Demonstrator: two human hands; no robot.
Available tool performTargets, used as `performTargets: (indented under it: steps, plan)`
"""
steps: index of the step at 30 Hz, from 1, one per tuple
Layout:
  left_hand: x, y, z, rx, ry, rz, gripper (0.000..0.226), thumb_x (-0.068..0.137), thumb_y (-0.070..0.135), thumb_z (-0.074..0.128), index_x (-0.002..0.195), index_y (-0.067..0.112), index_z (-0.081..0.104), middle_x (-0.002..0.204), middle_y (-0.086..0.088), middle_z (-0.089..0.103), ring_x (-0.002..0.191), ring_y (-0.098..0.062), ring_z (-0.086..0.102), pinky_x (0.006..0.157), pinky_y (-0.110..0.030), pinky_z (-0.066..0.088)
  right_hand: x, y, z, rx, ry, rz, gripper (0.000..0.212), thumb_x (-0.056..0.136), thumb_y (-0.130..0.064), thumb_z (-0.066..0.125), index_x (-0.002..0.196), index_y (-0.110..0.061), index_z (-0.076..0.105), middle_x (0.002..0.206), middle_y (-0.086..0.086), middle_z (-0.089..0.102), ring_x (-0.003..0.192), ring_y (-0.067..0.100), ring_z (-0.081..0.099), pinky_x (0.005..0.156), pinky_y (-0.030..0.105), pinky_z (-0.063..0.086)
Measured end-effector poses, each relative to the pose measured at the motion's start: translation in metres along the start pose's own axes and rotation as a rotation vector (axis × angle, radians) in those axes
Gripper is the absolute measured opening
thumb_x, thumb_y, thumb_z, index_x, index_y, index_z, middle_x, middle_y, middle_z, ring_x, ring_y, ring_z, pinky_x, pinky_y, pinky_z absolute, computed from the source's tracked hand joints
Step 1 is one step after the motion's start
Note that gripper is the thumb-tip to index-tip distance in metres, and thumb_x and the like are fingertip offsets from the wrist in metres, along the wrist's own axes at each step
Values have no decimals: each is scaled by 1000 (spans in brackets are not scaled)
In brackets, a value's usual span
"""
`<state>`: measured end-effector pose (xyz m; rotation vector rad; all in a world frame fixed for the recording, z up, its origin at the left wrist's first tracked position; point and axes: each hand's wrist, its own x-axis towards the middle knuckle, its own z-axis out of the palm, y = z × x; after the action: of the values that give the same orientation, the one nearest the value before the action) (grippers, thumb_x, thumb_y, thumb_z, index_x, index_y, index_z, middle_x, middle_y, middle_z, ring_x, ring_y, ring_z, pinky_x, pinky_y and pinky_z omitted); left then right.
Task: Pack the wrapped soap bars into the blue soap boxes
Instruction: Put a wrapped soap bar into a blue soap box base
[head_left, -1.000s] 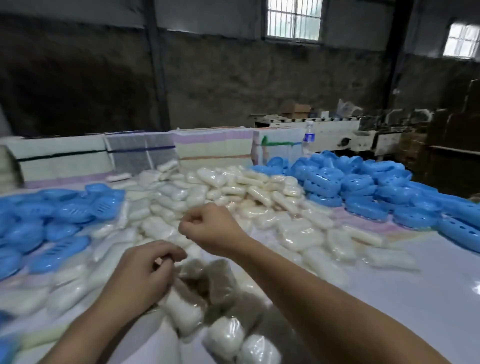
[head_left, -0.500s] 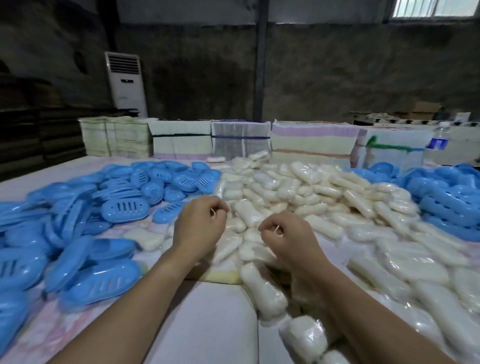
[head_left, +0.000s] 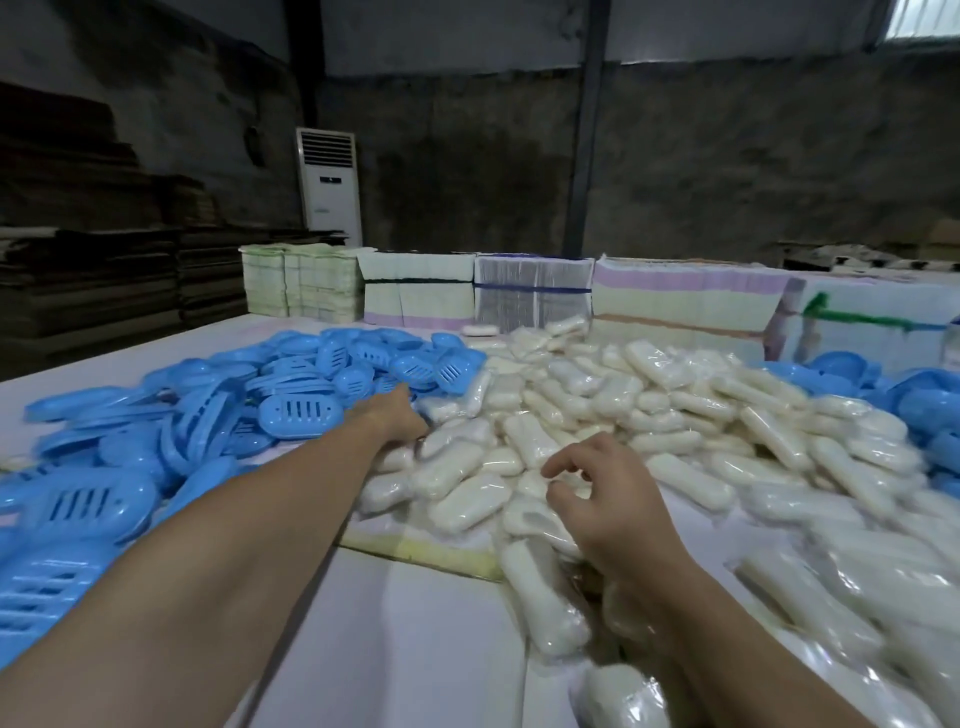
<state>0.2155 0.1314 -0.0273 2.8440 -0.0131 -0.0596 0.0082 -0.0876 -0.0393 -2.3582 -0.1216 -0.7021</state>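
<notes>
Two hands (left (head_left: 397, 415), right (head_left: 608, 499)) over wrapped soap bars (head_left: 571, 415).

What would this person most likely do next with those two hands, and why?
Probably grip one blue soap box with the left hand, which reaches to where the pile of blue soap boxes meets the wrapped soap bars; its fingers are hidden, so any grip is unclear. The right hand hovers over the bars with loosely curled fingers, holding nothing, ready to take one.

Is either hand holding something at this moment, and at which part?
The right hand hovers over the wrapped soap bars, fingers loosely curled, holding nothing. The left hand reaches toward the blue soap boxes; its fingers are hidden.
</notes>
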Motion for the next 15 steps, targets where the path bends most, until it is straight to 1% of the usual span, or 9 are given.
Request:
performTargets:
  steps: [2, 5, 7, 9, 10, 12, 14, 15]
  plan:
    - [8, -3, -3, -23, -33, -31, 77, 82, 47, 62, 148, 20, 32, 147, -10, 46, 133, -33, 45, 110, -48, 39, 0, 0, 0, 3, -3, 1, 16, 81, -14, 64, 84, -30, 67, 90, -15, 51, 100, 14, 49, 78, 24, 33]
    - [14, -7, -9, -17, -17, -33, 76, 80, 43, 68, 144, 18, 36, 141, -10, 49, 128, -32, 47, 107, -48, 41, 0, 1, -2, 17, 2, 9, 17, 82, -14, 65, 83, -30, 67, 92, -13, 54, 100, 14, 49, 79, 25, 34]
    - [13, -7, -13, 9, 62, -25, 82, 76, 46, 74, 144, 21, 35, 141, -12, 43, 130, -35, 42, 106, -49, 41, 0, 1, -2, 34, 1, 17, 19, 82, -14, 65, 82, -33, 65, 93, -13, 55, 99, 14, 49, 78, 25, 34]
    - [6, -1, -20, -62, 193, 28, 87, 75, 44, 77, 148, 23, 32, 144, -13, 34, 133, -38, 37, 104, -49, 41, 0, 1, -1, 44, 3, 23, 20, 82, -14, 65, 82, -33, 65, 94, -11, 55, 98, 14, 50, 79, 26, 35]
    - [0, 5, -23, -140, 266, 85, 87, 76, 40, 77, 149, 24, 32, 143, -12, 32, 132, -37, 37, 104, -48, 41, 0, 2, -1, 50, 14, 28, 19, 82, -13, 65, 83, -33, 65, 94, -10, 56, 98, 14, 50, 79, 27, 36]
    - [-16, 20, -29, -383, 386, 229, 83, 75, 29, 77, 147, 25, 36, 132, -5, 33, 126, -29, 41, 104, -39, 41, 1, 2, -3, 71, 61, 37, 21, 81, -11, 66, 83, -32, 66, 93, -9, 57, 95, 14, 51, 79, 28, 37]
    - [-43, 36, -32, -692, 426, 324, 74, 75, 21, 76, 141, 26, 42, 125, 0, 35, 115, -20, 47, 97, -31, 44, 2, 2, -6, 98, 138, 42, 23, 80, -9, 67, 81, -32, 66, 91, -10, 58, 91, 15, 53, 79, 28, 38]
    - [-58, 44, -31, -851, 410, 338, 68, 76, 19, 77, 135, 26, 45, 125, 0, 40, 111, -18, 50, 93, -30, 47, 2, 1, -8, 122, 185, 55, 23, 80, -8, 67, 80, -31, 66, 90, -10, 59, 89, 15, 55, 79, 29, 40]
